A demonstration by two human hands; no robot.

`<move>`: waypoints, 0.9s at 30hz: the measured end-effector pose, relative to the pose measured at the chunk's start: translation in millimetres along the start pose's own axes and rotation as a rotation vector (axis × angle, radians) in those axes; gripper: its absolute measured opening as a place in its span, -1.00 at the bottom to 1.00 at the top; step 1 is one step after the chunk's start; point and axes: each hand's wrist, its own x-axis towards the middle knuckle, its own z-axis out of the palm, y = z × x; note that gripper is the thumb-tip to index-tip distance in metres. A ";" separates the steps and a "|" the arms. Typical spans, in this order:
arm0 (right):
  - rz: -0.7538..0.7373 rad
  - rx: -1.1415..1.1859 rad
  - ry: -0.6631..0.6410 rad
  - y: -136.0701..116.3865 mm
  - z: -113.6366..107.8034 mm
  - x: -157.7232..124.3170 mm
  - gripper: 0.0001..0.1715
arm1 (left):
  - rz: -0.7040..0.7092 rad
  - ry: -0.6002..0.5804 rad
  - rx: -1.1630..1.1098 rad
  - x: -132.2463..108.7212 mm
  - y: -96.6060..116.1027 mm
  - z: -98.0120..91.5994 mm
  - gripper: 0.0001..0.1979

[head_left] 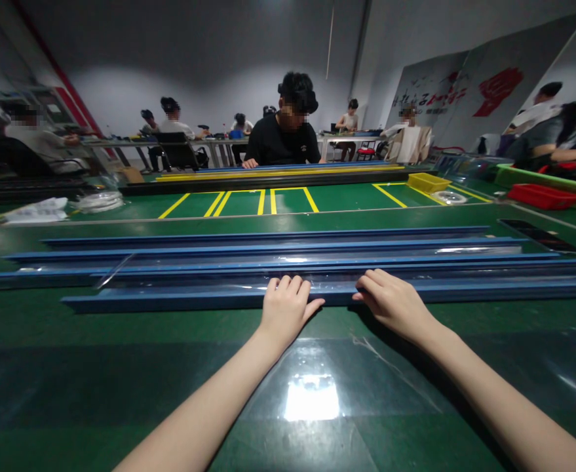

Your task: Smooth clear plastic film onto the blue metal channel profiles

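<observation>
A long blue channel-shaped profile [170, 303] lies across the green table in front of me, with clear plastic film [229, 280] inside it. My left hand [286, 307] is hooked over its near wall, fingers inside and thumb stretched along the outer side. To the right, my right hand [393, 303] is closed at the same wall, fingers curled over it and their tips partly hidden. Just behind, more blue profiles [268, 233] lie side by side, also with clear film in them. A wide strip of clear film [120, 380] is spread flat beneath my forearms.
Across the green table [209, 226] a person in black [282, 141] sits behind yellow, blue and black profiles [288, 174]. A dark phone-like slab [540, 236], a yellow basket [425, 183] and a red tray [543, 196] stand right. Coiled clear material [98, 200] lies left.
</observation>
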 end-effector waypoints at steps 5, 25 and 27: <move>0.014 0.042 -0.019 -0.8 -1.3 0.8 -0.78 | 0.012 0.020 -0.007 -0.6 -0.1 0.6 -0.69; 0.028 0.084 -0.045 -0.4 -1.1 0.8 -0.79 | -0.010 0.021 -0.015 -0.5 -0.1 -0.5 -0.65; 0.023 0.086 -0.038 0.2 -0.2 0.7 -0.79 | -0.009 0.016 -0.009 -0.2 -0.1 -0.6 -0.65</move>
